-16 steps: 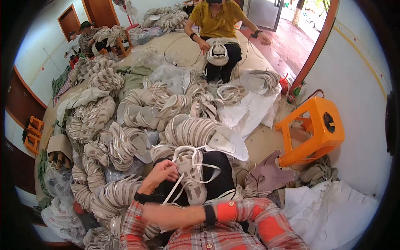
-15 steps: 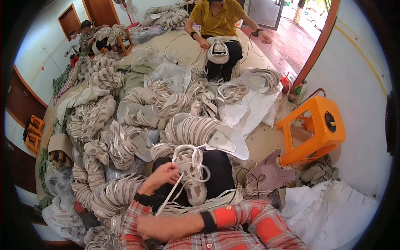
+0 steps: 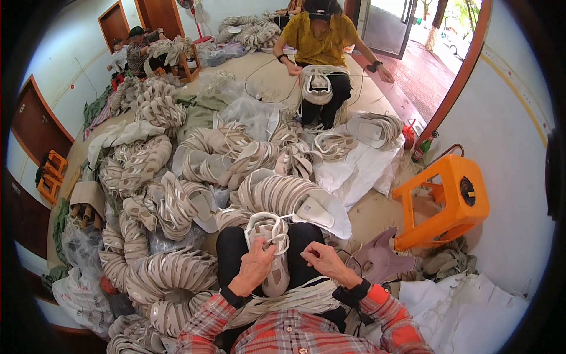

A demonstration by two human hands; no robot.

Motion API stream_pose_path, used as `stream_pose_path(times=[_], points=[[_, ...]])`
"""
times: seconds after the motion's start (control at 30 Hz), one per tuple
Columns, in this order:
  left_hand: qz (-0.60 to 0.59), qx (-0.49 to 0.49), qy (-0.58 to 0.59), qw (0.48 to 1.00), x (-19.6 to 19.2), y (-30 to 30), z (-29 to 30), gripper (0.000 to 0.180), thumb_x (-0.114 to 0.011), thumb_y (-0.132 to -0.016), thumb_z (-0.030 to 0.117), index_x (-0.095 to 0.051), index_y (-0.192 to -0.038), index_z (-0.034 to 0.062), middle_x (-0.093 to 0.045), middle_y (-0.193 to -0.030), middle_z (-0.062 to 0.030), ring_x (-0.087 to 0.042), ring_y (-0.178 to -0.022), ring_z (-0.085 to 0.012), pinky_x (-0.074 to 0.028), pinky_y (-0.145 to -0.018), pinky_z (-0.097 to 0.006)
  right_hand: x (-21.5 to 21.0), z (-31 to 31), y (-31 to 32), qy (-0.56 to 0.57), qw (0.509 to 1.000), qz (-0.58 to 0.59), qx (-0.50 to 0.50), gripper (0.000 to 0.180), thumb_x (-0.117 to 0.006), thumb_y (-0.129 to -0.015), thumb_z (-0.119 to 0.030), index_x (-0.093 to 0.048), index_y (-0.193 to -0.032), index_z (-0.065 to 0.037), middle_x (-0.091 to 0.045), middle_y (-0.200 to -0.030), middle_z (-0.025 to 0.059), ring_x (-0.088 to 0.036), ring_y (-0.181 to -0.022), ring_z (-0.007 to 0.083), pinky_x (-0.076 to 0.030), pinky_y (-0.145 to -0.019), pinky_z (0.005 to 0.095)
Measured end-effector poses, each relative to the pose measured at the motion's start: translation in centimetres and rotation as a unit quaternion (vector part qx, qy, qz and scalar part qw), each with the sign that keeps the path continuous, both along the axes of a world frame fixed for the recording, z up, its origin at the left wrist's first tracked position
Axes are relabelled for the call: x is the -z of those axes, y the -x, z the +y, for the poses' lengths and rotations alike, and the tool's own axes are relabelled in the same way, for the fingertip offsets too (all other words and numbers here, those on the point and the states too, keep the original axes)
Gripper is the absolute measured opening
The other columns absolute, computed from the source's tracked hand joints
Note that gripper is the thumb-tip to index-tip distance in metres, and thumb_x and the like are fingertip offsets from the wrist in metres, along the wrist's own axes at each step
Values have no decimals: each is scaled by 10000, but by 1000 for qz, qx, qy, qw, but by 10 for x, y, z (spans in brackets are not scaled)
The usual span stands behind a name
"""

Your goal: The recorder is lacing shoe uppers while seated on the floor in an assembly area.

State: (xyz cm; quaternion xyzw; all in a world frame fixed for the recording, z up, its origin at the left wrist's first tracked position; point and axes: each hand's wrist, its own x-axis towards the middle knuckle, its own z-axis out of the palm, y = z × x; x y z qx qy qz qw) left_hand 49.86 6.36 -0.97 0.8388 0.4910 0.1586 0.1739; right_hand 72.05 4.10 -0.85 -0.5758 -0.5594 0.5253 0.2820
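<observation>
A beige and white shoe upper point(image 3: 276, 276) rests between my knees, its toe pointing toward me. A pale shoelace point(image 3: 284, 243) loops over its eyelet area. My left hand point(image 3: 254, 268) is on the upper's left side, its fingers closed on the lace near the eyelets. To the right of the upper, above my right knee, my right hand point(image 3: 330, 263) is apart from it with fingers curled together; whatever they may hold is too small to make out. A bundle of loose pale laces point(image 3: 295, 304) lies across my lap.
Stacked shoe uppers point(image 3: 283, 192) lie just beyond my knees, with more piles point(image 3: 171, 274) on the left. An orange stool point(image 3: 445, 197) stands to the right, near white sheeting point(image 3: 466, 315). Opposite sits a person in a yellow top point(image 3: 321, 41), handling another upper.
My right arm, which was crossed over to the left, has swung back to the right. My left hand has moved onto the upper. The long taut lace end on the left is gone from there.
</observation>
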Motion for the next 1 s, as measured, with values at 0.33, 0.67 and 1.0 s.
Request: stream_pose_path(times=[0.33,0.67,1.0], points=[[-520,-148,375,753,-10,45,5,201,-473,-935,182,-598,-901,29,-392,-691,40,-305,-537,-32,-269,-478,-174,11,16,47,-21,993,71,-96,220,-455,-920,-162,-553,-1070,-34,-586,-677,54,-584,-503,116,-479,-444,242],[-508,-61,373,774,2,69,-3,187,-536,-903,211,-629,-966,62,-438,-698,36,-366,-535,-76,-315,-486,-220,0,46,67,23,969,83,-229,220,-522,-890,-221,-578,-902,-9,-603,-686,55,-610,-596,142,-492,-520,287],[-108,-225,31,968,-2,196,3,174,-577,-823,233,-659,-803,80,-619,-682,-114,-600,-634,-289,-443,-557,-354,4,43,68,-55,962,-227,-142,300,-539,-839,-277,-594,-738,0,-598,-603,137,-610,-538,250,-485,-497,347]])
